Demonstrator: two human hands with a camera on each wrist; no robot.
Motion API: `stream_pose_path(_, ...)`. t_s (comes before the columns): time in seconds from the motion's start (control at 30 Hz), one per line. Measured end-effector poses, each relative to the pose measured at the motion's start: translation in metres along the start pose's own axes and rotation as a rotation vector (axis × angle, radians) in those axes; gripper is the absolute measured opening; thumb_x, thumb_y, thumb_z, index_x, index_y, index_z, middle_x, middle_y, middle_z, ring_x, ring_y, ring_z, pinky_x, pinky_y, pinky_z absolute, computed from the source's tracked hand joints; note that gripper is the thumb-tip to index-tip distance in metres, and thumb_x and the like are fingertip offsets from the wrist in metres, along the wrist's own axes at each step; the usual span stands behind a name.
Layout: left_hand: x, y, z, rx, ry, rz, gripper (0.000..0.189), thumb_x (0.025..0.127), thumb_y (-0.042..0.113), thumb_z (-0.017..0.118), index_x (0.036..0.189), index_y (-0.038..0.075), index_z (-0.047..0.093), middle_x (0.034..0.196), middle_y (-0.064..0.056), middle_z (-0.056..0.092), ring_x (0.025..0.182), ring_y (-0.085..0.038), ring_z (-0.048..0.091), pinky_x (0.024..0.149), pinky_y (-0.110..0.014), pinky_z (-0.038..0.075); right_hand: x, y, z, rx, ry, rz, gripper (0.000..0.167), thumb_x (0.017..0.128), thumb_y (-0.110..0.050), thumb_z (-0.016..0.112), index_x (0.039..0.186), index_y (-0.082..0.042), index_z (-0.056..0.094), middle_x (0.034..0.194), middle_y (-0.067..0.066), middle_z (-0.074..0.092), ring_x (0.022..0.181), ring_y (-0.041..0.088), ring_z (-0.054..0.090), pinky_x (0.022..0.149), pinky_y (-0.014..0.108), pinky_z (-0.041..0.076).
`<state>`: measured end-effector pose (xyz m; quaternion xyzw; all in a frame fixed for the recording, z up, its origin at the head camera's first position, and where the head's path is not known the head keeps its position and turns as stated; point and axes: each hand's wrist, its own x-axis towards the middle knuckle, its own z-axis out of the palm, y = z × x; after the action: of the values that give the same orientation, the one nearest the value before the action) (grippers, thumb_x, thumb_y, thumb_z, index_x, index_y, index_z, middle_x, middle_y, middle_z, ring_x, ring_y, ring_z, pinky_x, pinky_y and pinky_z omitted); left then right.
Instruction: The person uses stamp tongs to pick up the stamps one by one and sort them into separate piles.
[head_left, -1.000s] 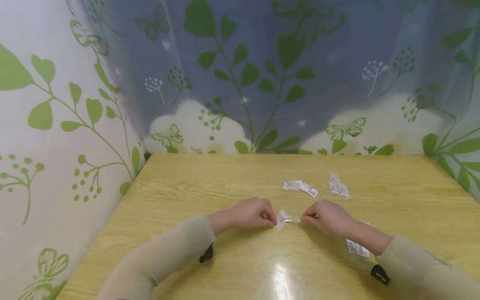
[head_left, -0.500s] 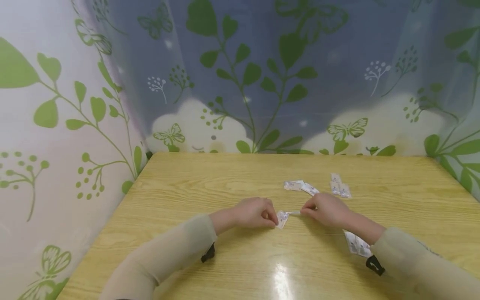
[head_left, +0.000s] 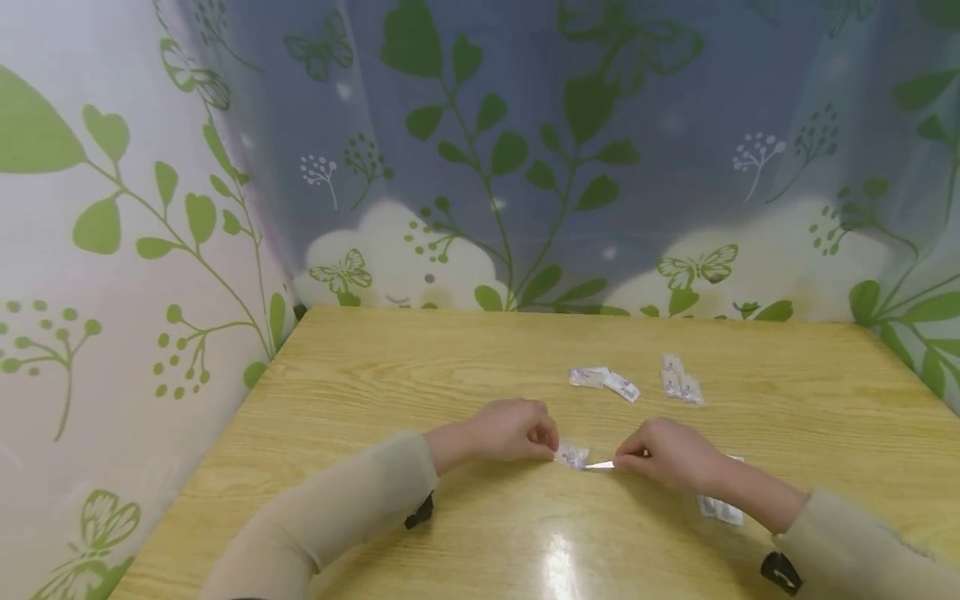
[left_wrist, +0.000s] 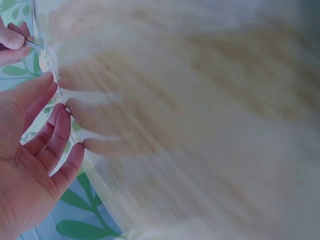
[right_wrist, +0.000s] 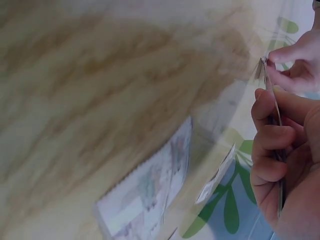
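A small, clear-and-white printed sachet (head_left: pixel 573 456) lies on the table between my hands. My left hand (head_left: pixel 512 429) pinches its left edge with thumb and forefinger; in the left wrist view, this hand's other fingertips (left_wrist: pixel 77 150) touch the tabletop. My right hand (head_left: pixel 669 454) grips slim metal tweezers (head_left: pixel 600 465), their tip right at the sachet's lower right corner. In the right wrist view, the tweezers (right_wrist: pixel 277 115) run along the curled fingers, partly hidden by them.
Two sachets (head_left: pixel 621 387) lie end to end behind my hands, with a cluster of several sachets (head_left: pixel 682 385) to their right. More sachets (head_left: pixel 722 508) lie under my right forearm, partly hidden. Patterned cloth (head_left: pixel 450 208) stands behind the wooden table (head_left: pixel 390 350).
The tweezers went slightly away from me, then came back nearer and to the right. The sachet has turned with its free end to the right; my left hand has hardly moved.
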<state>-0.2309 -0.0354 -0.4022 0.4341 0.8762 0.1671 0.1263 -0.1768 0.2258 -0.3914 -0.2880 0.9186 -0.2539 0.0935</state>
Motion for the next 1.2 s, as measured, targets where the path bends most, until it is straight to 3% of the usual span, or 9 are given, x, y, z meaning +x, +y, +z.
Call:
stream_pose_path(0.23,0.002,0.002,0.003,0.058,0.015,-0.022,0.006,0.089,0.026,0.072,0.094,0.023,0.071,0.089,0.011,0.057,0.078,-0.001,0.053,0.068,-0.016,0.043,0.008,0.000,0.002,0.023,0.013,-0.019,0.016,0.094,-0.021,0.064,0.088,-0.015,0.077,0.053,-0.012,0.049,0.047,0.001,0.037,0.049,0.023,0.036)
stream_pose_path(0.47,0.005,0.001,0.000,0.033,0.001,-0.002,0.006,0.088,0.021,0.072,0.094,0.021,0.071,0.089,0.012,0.058,0.079,0.000,0.053,0.070,-0.016,0.043,0.022,0.007,0.001,0.018,0.005,-0.014,0.018,0.094,-0.018,0.064,0.080,-0.016,0.075,0.051,-0.013,0.047,0.046,0.001,0.035,0.047,0.022,0.032)
stream_pose_path(0.83,0.010,0.002,0.001,0.048,0.008,-0.011,0.006,0.089,0.014,0.070,0.090,0.020,0.071,0.086,0.012,0.058,0.078,-0.001,0.052,0.070,-0.015,0.042,0.019,-0.001,0.005,0.018,-0.007,-0.049,0.017,0.093,-0.021,0.066,0.081,-0.016,0.077,0.053,-0.015,0.046,0.048,0.000,0.036,0.050,0.022,0.035)
stream_pose_path(0.97,0.009,0.004,0.001,0.025,-0.003,-0.043,0.002,0.089,0.023,0.070,0.089,0.021,0.070,0.085,0.012,0.056,0.077,-0.002,0.052,0.068,-0.017,0.043,0.018,-0.002,0.007,0.019,0.003,-0.029,0.016,0.093,-0.022,0.066,0.084,-0.016,0.078,0.052,-0.015,0.047,0.047,0.000,0.036,0.047,0.022,0.033)
stream_pose_path(1.2,0.010,0.006,0.001,0.039,-0.030,-0.072,0.023,0.081,0.041,0.078,0.091,0.024,0.066,0.089,0.012,0.053,0.079,-0.004,0.051,0.070,-0.021,0.042,0.015,-0.002,0.009,0.008,0.027,-0.022,0.017,0.093,-0.023,0.066,0.081,-0.019,0.077,0.052,-0.015,0.046,0.046,0.000,0.035,0.045,0.021,0.030)
